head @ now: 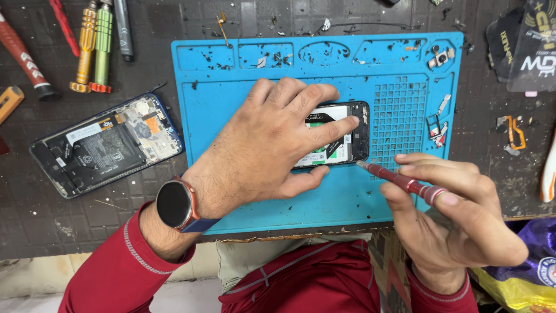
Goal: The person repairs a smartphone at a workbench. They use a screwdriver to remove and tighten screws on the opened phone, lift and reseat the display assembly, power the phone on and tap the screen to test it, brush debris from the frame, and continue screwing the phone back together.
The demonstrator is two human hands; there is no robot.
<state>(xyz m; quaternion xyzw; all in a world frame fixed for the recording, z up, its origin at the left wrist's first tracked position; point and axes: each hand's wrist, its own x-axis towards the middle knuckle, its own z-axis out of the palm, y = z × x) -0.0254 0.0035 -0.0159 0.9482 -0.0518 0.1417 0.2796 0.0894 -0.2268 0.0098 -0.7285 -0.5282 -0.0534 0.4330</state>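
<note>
Steadying phone [341, 136], holding red screwdriver [399, 181]

A bright blue mat [278, 197] with a grid of square holes at its 3 o'clock side is laid on a dark grey, square-patterned table [35, 208]. A black-framed phone [341, 136], white and green inside, is seen at the mat's centre. A dark red, ridged screwdriver [399, 181] with a silver tip is seen at 4 o'clock from it. A second phone [107, 145], blue-edged and black inside with white and orange patches, is seen at 9 o'clock. At 11 o'clock, orange and green drivers [95, 46] are seen, striped with rings. A black-faced watch [176, 204] with a copper rim and navy strap is worn; the sleeves [116, 272] are dark red with grey piping. A yellow and purple bag [524, 261] is seen at 5 o'clock.
</note>
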